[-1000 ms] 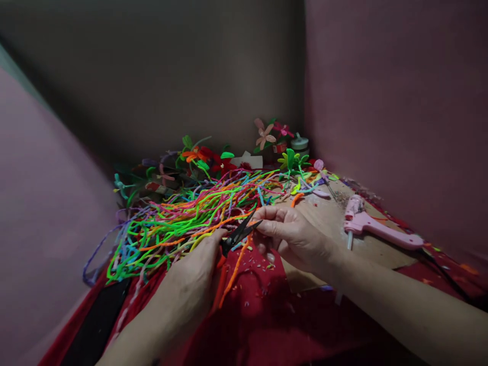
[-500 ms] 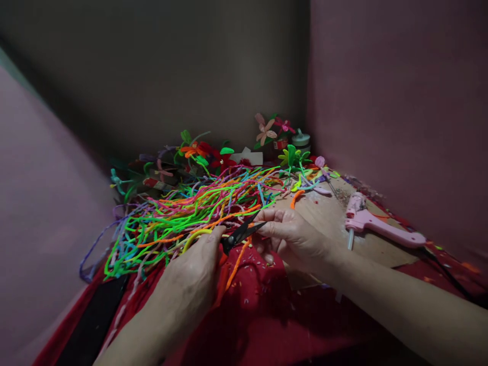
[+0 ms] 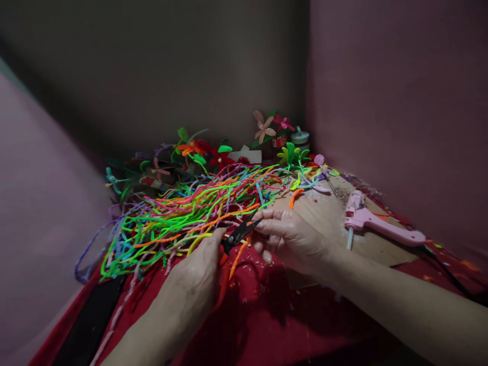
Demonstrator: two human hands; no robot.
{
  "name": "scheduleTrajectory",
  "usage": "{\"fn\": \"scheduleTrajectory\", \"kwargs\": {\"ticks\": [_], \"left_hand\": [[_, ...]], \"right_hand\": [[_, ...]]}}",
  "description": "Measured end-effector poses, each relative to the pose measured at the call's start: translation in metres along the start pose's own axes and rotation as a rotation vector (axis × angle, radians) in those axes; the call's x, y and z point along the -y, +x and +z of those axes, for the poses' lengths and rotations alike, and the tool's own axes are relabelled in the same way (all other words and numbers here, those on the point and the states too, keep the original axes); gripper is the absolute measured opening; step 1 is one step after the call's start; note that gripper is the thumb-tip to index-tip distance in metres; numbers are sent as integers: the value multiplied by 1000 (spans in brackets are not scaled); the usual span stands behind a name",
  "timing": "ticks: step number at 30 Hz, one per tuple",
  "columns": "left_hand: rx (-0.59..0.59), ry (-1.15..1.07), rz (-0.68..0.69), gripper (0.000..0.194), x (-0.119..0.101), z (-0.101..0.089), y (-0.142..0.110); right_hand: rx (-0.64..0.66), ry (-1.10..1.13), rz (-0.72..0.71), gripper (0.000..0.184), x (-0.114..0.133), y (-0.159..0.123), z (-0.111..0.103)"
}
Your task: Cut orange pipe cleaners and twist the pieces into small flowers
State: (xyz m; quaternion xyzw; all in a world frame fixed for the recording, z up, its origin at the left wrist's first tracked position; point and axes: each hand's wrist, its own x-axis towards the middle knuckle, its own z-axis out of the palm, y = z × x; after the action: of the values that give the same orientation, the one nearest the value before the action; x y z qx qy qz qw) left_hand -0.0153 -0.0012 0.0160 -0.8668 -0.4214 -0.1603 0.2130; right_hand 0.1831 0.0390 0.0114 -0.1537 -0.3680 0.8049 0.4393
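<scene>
A heap of pipe cleaners (image 3: 190, 202) lies left; a pink glue gun (image 3: 383, 227) sits right. Near, between them, the left hand (image 3: 199, 269) and right hand (image 3: 286, 233) hold tight — the left on spread black scissors (image 3: 237, 237), the right on an orange pipe cleaner (image 3: 237, 259).

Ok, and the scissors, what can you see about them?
The scissors have dark, metal-looking blades, open in a narrow V pointing toward the right hand. The left hand grips the reddish-orange handles, hiding most of them. They are held up in front of the heap of fuzzy strands. Whether the blades touch the orange strand beside them is too hard to tell.
</scene>
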Motion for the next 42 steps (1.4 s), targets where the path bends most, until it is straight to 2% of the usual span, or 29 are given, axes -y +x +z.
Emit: {"fn": "scheduleTrajectory", "kwargs": {"ticks": [9,15,22,28,37,42], "left_hand": [[120,-175,-183,52,-1,2,-3],[124,-206,-180,56,0,0,-5],[136,-122,-161,64,-3,0,-7],[146,-134,-147,70,-4,2,-7],[78,-27,-112,50,-3,7,-6],[91,-5,-116,49,-2,7,-7]], "right_hand": [[5,28,18,13,-4,0,2],[-2,26,7,5,-1,0,3],[-40,26,18,8,-3,0,2],[-17,24,32,8,-4,-1,1],[-5,55,38,7,-6,-1,0],[-21,54,44,6,-5,-2,2]]}}
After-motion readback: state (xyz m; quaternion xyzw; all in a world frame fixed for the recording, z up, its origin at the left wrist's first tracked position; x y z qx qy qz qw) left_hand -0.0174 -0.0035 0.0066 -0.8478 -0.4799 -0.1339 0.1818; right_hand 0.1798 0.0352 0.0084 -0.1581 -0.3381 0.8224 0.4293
